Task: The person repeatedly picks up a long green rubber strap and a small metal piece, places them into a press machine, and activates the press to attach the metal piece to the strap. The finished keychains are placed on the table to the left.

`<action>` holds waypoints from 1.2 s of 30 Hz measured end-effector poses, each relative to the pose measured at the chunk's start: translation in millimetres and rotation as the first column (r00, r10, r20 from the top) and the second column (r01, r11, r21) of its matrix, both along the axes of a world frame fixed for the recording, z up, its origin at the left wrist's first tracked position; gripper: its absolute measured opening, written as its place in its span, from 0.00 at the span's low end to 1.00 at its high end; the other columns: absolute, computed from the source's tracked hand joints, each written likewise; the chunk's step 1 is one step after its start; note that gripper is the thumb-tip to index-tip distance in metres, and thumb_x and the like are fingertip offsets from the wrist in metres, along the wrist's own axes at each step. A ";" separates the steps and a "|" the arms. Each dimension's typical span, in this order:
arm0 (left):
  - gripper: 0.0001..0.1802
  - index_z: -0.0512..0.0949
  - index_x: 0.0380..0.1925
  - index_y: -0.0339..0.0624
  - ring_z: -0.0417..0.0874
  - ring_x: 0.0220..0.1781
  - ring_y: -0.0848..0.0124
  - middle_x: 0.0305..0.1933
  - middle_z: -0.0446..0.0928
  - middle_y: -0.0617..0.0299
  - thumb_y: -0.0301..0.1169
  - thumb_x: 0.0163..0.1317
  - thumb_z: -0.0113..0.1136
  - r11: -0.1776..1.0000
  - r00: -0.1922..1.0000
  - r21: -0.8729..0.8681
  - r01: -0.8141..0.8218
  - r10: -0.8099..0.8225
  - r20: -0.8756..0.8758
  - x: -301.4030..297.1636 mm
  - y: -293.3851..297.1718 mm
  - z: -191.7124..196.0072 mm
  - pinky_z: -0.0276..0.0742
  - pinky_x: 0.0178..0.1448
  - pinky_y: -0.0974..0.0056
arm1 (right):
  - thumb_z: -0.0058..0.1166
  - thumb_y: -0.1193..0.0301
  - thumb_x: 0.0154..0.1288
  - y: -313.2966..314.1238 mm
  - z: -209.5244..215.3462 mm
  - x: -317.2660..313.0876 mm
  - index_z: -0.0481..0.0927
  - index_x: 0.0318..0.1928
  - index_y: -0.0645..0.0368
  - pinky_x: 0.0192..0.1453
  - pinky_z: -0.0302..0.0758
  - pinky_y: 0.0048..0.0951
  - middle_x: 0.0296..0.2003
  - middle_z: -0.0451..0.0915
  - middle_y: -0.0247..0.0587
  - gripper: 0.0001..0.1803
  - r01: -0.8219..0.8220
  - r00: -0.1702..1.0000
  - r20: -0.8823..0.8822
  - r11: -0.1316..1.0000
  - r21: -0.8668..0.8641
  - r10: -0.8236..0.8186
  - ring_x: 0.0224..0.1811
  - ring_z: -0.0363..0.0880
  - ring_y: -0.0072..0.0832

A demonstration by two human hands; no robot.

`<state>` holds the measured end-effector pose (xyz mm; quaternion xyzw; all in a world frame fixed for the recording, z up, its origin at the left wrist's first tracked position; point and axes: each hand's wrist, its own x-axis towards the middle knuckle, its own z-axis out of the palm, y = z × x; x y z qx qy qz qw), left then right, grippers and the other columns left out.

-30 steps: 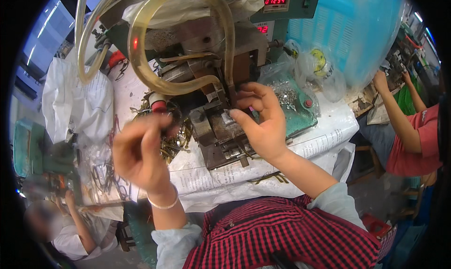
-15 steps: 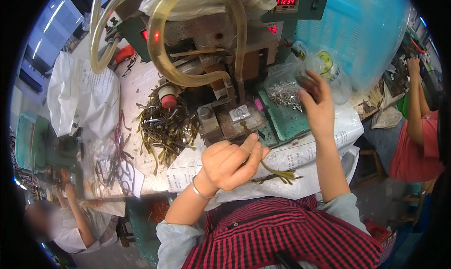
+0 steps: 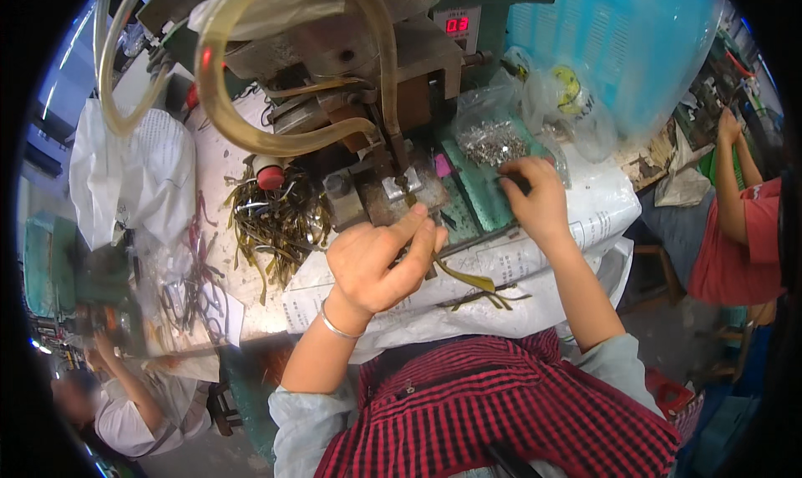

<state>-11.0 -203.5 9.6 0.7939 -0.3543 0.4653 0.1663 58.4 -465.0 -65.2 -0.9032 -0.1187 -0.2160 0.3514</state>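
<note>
My left hand is closed in a pinch on an olive strap, whose loose end trails out to the right below my fingers. Its fingertips are just in front of the metal die block under the press. My right hand hovers over the near right part of a green tray, thumb and fingers curled but apart, with nothing visible between them. Small shiny metal pieces lie in a clear bag beyond it.
A heap of olive straps lies left of the press, near a red button. Thick clear hoses loop in front of the machine. A blue basket stands at the back right. Co-workers sit at both sides.
My left hand has brought the strap closer to the die block. My right hand has drawn back toward me from the metal pieces. The whole view has shifted slightly.
</note>
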 end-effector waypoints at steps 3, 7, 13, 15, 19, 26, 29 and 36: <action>0.17 0.85 0.39 0.46 0.83 0.25 0.71 0.38 0.88 0.59 0.23 0.50 0.80 1.000 1.000 -0.031 -0.002 0.001 -0.026 -1.4 1.5 1.1 0.72 0.24 0.69 | 0.67 0.74 0.57 22.8 -1.2 -0.8 0.86 0.38 0.58 0.51 0.75 0.44 0.37 0.81 0.48 0.08 0.011 0.999 -0.043 1.000 -0.023 -0.012 0.45 0.79 0.49; 0.19 0.87 0.50 0.45 0.89 0.34 0.72 0.51 0.89 0.52 0.25 0.55 0.71 0.993 0.993 -0.112 -0.026 0.013 -0.119 -25.7 15.3 -23.3 0.77 0.30 0.69 | 0.65 0.74 0.57 38.3 -7.0 6.7 0.84 0.34 0.60 0.49 0.74 0.48 0.37 0.79 0.50 0.05 -0.004 1.000 0.027 0.978 -0.210 0.009 0.43 0.79 0.52; 0.15 0.86 0.46 0.41 0.83 0.27 0.69 0.54 0.87 0.50 0.26 0.57 0.68 0.976 0.980 -0.183 -0.119 0.086 -0.180 -69.6 30.4 -32.1 0.77 0.30 0.66 | 0.53 0.75 0.70 -40.6 -90.0 33.2 0.81 0.56 0.66 0.60 0.76 0.45 0.51 0.84 0.58 0.16 0.010 0.995 0.095 0.971 -0.239 0.013 0.54 0.82 0.52; 0.16 0.86 0.46 0.41 0.83 0.26 0.66 0.49 0.87 0.51 0.24 0.55 0.68 0.939 0.942 -0.111 -0.325 0.311 -0.127 -78.4 75.2 -29.4 0.77 0.27 0.64 | 0.53 0.71 0.76 -27.8 -64.4 30.6 0.81 0.59 0.64 0.65 0.74 0.38 0.55 0.84 0.52 0.16 -0.003 0.993 -0.118 0.995 -0.104 -0.009 0.59 0.82 0.45; 0.18 0.84 0.45 0.46 0.79 0.44 0.59 0.43 0.77 0.58 0.24 0.52 0.66 0.721 0.638 0.178 -0.670 0.682 -0.358 -67.2 149.0 4.1 0.74 0.47 0.56 | 0.53 0.69 0.79 -21.4 -53.9 52.8 0.81 0.61 0.63 0.69 0.71 0.32 0.57 0.85 0.46 0.17 -0.123 0.977 -0.152 0.978 0.167 0.149 0.62 0.81 0.35; 0.15 0.86 0.41 0.46 0.80 0.46 0.60 0.48 0.80 0.60 0.25 0.51 0.66 0.724 0.603 0.330 -0.606 0.689 -0.403 -17.2 233.7 -95.0 0.80 0.49 0.55 | 0.55 0.68 0.79 -27.2 -56.3 47.6 0.82 0.59 0.66 0.69 0.71 0.30 0.57 0.85 0.43 0.17 -0.069 0.949 -0.277 0.954 0.293 0.154 0.60 0.80 0.29; 0.22 0.86 0.48 0.46 0.79 0.48 0.60 0.61 0.81 0.58 0.24 0.48 0.68 0.777 0.708 0.246 -0.580 0.630 -0.320 -14.0 231.6 -83.5 0.79 0.53 0.58 | 0.54 0.68 0.79 -56.2 -47.7 4.3 0.81 0.60 0.67 0.68 0.71 0.29 0.56 0.84 0.41 0.17 0.056 0.954 -0.301 0.979 0.194 0.005 0.59 0.80 0.28; 0.23 0.86 0.50 0.43 0.78 0.50 0.59 0.61 0.80 0.54 0.26 0.51 0.63 0.730 0.734 0.286 -0.621 0.669 -0.117 -29.5 238.2 -56.5 0.76 0.57 0.57 | 0.53 0.71 0.80 -73.4 -25.6 -43.5 0.82 0.58 0.67 0.70 0.69 0.29 0.56 0.83 0.41 0.14 0.077 0.961 -0.276 0.960 0.269 0.001 0.61 0.78 0.28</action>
